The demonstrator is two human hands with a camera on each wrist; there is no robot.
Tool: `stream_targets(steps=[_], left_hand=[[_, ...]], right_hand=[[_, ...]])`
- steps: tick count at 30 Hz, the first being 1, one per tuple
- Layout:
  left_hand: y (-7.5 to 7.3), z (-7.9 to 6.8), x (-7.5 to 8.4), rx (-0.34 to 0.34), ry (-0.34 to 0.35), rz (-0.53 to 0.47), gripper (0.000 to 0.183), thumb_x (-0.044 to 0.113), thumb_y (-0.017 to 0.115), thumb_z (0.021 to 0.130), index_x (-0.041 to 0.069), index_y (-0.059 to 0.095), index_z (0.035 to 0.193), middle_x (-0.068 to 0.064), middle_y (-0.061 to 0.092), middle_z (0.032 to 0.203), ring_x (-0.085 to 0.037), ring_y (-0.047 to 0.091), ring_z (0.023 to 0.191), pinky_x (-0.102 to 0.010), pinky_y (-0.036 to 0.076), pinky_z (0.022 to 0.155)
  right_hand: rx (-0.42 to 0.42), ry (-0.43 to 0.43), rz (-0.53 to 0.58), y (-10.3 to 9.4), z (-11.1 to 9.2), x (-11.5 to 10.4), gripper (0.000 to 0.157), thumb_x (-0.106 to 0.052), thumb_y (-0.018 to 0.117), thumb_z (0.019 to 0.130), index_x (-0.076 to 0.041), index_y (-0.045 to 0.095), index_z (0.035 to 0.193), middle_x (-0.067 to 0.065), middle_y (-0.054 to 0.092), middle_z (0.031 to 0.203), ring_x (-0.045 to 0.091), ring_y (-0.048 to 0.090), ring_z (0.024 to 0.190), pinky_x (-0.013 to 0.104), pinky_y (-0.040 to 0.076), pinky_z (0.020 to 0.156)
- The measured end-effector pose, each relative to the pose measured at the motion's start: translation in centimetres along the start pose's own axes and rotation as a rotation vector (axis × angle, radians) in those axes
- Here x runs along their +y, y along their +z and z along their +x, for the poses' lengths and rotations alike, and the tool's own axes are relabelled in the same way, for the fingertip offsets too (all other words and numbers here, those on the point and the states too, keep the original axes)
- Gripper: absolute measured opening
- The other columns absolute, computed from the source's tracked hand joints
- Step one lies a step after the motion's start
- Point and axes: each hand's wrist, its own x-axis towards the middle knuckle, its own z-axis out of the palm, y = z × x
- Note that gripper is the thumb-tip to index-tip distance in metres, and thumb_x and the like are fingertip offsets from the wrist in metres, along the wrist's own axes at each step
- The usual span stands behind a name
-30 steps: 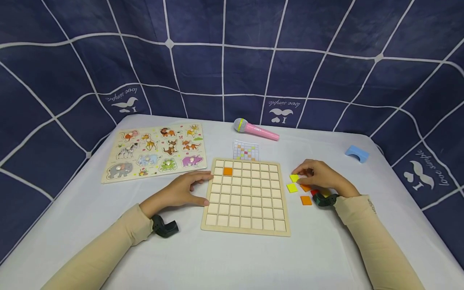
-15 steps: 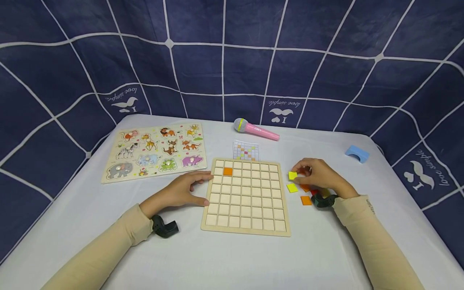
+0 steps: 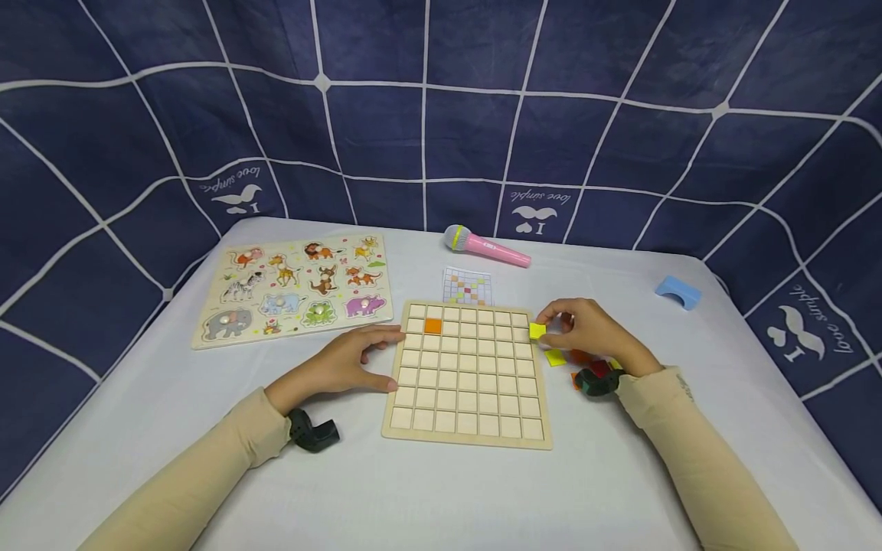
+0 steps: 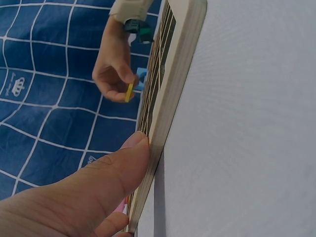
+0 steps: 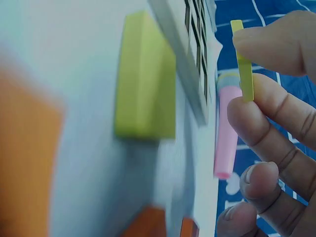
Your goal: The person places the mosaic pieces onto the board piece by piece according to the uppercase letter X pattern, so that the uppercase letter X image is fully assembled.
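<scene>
A yellow square tile [image 3: 537,331] is pinched between the thumb and fingers of my right hand [image 3: 586,329]. In the head view it overlaps the right rim of the wooden grid board [image 3: 468,441]; the right wrist view shows the tile [image 5: 243,64] edge-on, raised off the table. My left hand [image 3: 344,358] rests at the board's left edge, thumb and index finger spread apart, the thumb [image 4: 121,163] touching the rim. One orange tile [image 3: 432,326] sits in a cell of the second row, near the left. Another yellow tile [image 3: 555,357] lies just right of the board.
Orange, red and yellow tiles [image 3: 601,368] lie partly hidden under my right wrist. Behind the board are a printed pattern card [image 3: 468,286] and a pink toy microphone [image 3: 492,249]. An animal puzzle [image 3: 296,291] lies at the back left, a blue arch block [image 3: 679,292] at the right.
My right hand has moved left with the yellow tile, from over the loose tiles to the board's right rim. The left hand and the board have not moved.
</scene>
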Motion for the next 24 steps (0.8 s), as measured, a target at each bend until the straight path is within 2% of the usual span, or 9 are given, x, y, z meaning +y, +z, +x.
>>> stream_targets(steps=[10,24], left_hand=[[0.0,0.0,0.0,-0.004,-0.002,0.004,0.082,0.032,0.096,0.083,0.005,0.062,0.152,-0.016,0.049,0.165,-0.030,0.059,0.127,-0.034,0.050,0.088],[0.0,0.0,0.0,-0.002,-0.004,-0.001,0.081,0.029,0.096,0.084,0.004,0.062,0.152,-0.016,0.050,0.165,-0.029,0.058,0.126,-0.034,0.049,0.089]], right_hand=[[-0.022,-0.046,0.006,0.8,1.7,-0.7,0.020,-0.005,0.088,0.087,-0.002,0.079,0.104,0.003,0.074,0.095,0.019,0.056,0.077,0.027,0.046,0.070],[-0.068,-0.009,0.030,1.6,3.4,-1.9,0.019,-0.006,0.086,0.087,-0.002,0.079,0.104,0.000,0.067,0.088,0.019,0.052,0.072,0.029,0.042,0.068]])
